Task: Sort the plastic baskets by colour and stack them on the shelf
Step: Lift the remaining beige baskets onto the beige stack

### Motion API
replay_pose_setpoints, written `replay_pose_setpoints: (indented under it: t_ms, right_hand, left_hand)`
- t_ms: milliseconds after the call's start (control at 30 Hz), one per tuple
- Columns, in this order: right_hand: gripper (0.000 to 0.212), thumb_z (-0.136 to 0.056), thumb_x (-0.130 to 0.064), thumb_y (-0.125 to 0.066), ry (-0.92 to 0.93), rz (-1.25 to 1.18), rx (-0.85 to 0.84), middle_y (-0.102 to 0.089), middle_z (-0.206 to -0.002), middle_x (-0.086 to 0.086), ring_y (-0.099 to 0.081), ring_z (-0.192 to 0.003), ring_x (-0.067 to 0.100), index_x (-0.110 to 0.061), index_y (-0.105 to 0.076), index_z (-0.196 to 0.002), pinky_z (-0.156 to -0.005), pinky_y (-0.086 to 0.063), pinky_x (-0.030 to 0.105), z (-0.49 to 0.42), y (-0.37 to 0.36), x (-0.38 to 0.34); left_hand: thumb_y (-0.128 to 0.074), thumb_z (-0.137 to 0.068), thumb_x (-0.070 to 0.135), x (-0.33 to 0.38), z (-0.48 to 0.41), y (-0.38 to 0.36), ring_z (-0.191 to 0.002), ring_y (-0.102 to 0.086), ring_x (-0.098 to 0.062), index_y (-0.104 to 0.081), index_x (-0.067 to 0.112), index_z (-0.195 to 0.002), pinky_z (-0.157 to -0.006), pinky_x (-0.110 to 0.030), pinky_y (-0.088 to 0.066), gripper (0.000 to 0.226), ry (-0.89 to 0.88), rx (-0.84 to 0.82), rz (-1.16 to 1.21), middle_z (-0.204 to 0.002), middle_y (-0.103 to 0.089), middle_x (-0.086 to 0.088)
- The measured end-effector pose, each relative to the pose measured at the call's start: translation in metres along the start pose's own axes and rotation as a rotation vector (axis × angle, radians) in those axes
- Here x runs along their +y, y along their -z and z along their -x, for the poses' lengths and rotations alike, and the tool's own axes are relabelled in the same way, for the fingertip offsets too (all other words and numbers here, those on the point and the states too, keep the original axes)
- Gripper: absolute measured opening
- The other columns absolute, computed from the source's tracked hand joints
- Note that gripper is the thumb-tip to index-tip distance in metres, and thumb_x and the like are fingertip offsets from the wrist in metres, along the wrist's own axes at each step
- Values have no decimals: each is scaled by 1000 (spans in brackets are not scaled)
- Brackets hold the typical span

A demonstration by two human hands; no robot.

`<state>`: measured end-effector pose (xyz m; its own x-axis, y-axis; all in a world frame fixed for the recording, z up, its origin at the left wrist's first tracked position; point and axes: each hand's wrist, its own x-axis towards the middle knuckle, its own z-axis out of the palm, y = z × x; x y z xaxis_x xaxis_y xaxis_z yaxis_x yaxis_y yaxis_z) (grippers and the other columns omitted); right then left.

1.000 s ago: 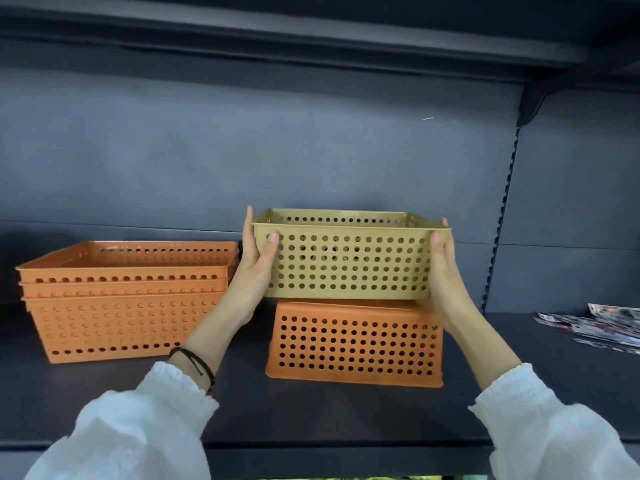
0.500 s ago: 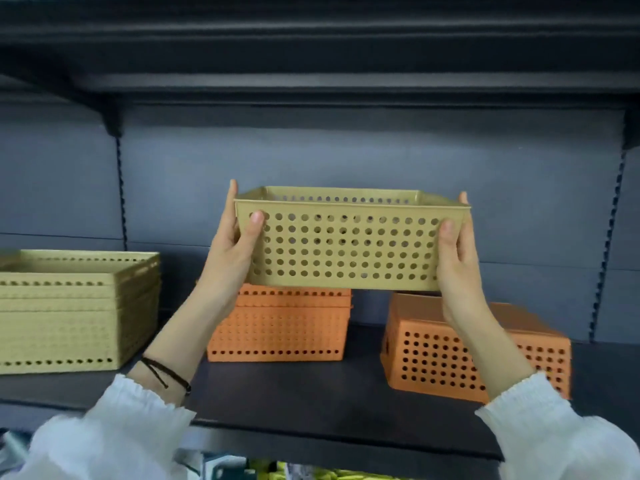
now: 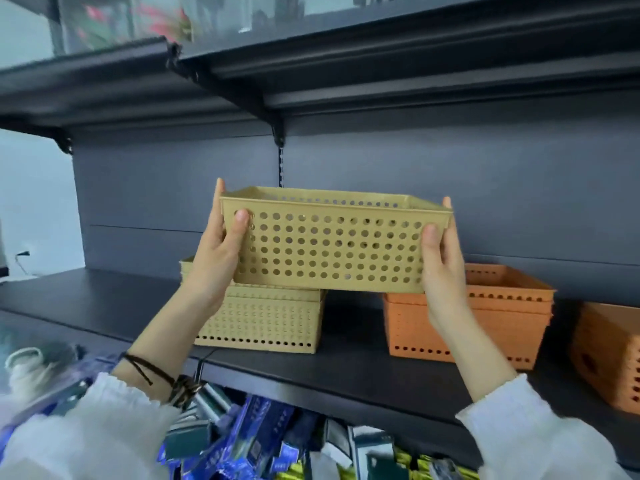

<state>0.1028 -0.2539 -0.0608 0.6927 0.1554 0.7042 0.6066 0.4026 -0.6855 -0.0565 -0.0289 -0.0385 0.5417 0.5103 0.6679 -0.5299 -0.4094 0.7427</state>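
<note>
Shelf deck bare left of yellow stack. Open gap between yellow stack and orange stack. Overturned orange basket blocks far right. Upper shelf caps headroom; bracket projects down above yellow stack.

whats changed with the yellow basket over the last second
The yellow basket was lifted off the upturned orange basket and carried left; it now hovers over the yellow stack. Unchanged: the left hand and right hand grip its ends, and the orange stack sits on the shelf.
</note>
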Motion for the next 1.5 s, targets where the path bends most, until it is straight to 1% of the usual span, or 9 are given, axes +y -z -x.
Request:
replay_pose_setpoints:
  t_ms: [167, 333, 567, 767, 967, 1067, 1200, 1300, 1500]
  right_hand:
    - [57, -94, -46, -43, -8, 21, -46, -56, -114, -33, -57, -102, -15, -48, -20, -145, -80, -48, 11, -11, -56, 12]
    - [64, -83, -57, -46, -37, 9, -94, -56, -124, -23, -58, -105, -12, -51, -23, -142, -81, -49, 15, -25, -97, 31]
    - [58, -84, -56, -49, -20, 41, -57, -55, -129, -13, -60, -104, -9, -50, -30, -138, -80, -52, 19, -52, -138, 89]
    - [58, -70, -76, -54, -110, 202, -40, -46, -134, -7, -53, -116, 8, -54, -42, -122, -91, -51, 36, -77, -153, 135]
    - [24, -73, -45, -49, -217, 329, -27, -37, -115, -9, -39, -123, 15, -45, -46, -97, -105, -35, 40, -63, -148, 173]
    - [25, -74, -45, -46, -235, 361, -18, -39, -113, -14, -36, -127, 14, -50, -46, -99, -107, -32, 40, -54, -145, 182]
    - [30, -70, -46, -49, -289, 330, 11, -47, -125, -3, -45, -123, 18, -51, -48, -99, -102, -40, 46, -52, -154, 171]
    - [42, -71, -46, -50, -337, 351, -45, -43, -140, 0, -47, -125, 18, -62, -43, -109, -100, -43, 51, -41, -152, 166]
    - [61, -93, -31, -55, -315, 488, -230, -29, -141, -15, -46, -117, 5, -46, -23, -143, -88, -37, 17, 33, -126, 144]
  left_hand:
    - [-36, -101, 41, -23, -23, 48, -91, -61, 19, -3, 47, -151, -79, -13, -47, 60, 31, 48, -13, -113, -59, 26]
    - [-37, -101, 44, -50, -51, 77, -93, -59, 19, -4, 45, -152, -77, -14, -45, 61, 64, 78, -21, -117, -57, 26]
    - [-36, -101, 45, -96, -107, 106, -95, -52, 25, -9, 42, -153, -89, -19, -39, 59, 71, 4, -105, -117, -48, 33]
    - [-36, -99, 50, -145, -146, 125, -109, -54, 2, -31, 37, -141, -100, -39, -44, 44, 102, -38, -193, -119, -58, 16]
    - [-48, -97, 41, -194, -127, 144, -117, -52, -1, -36, 42, -139, -81, -18, -40, 44, 233, -128, -106, -122, -55, 17]
    - [-50, -93, 49, -209, -117, 151, -127, -47, -6, -33, 52, -139, -102, -31, -37, 50, 284, -144, -94, -140, -46, 17]
    - [-48, -96, 44, -204, -100, 149, -106, -58, 11, -35, 47, -137, -89, -19, -41, 44, 317, -185, -71, -121, -61, 20]
    - [-57, -88, 55, -201, -81, 150, -121, -52, 4, -24, 53, -145, -107, -32, -36, 66, 311, -182, -101, -135, -57, 19]
    - [-59, -91, 28, -186, -30, 136, -126, -48, -9, -24, 47, -145, -100, -21, -39, 67, 240, -154, -296, -139, -49, 15]
